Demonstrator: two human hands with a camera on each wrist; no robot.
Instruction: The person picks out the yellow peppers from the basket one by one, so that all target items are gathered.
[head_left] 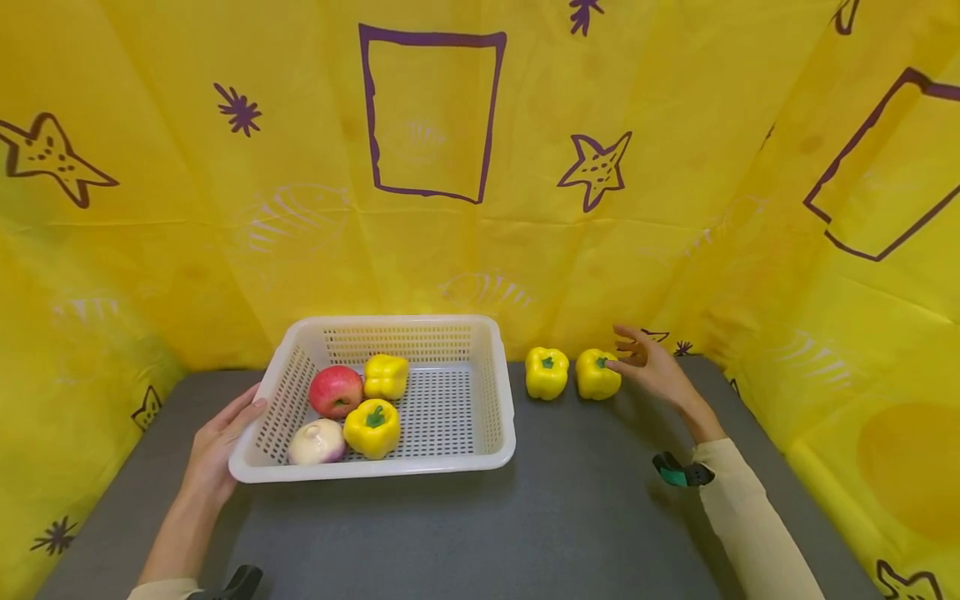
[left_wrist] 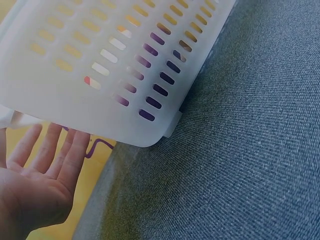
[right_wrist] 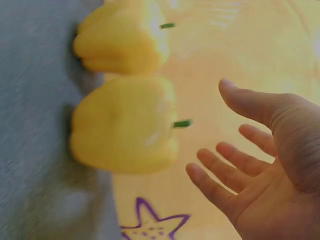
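yellow pepper (head_left: 596, 380) near right hand (head_left: 655, 368)

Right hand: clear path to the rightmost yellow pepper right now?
Likely yes: the right hand, empty, is beside the rightmost pepper, with nothing visible between the two; the neighbouring pepper sits on its far side.

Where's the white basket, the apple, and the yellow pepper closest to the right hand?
White plastic basket (head_left: 375, 470): head view, front rim.
Apple (head_left: 334, 390): head view, red skin.
Yellow bell pepper (head_left: 596, 381): head view, its body.
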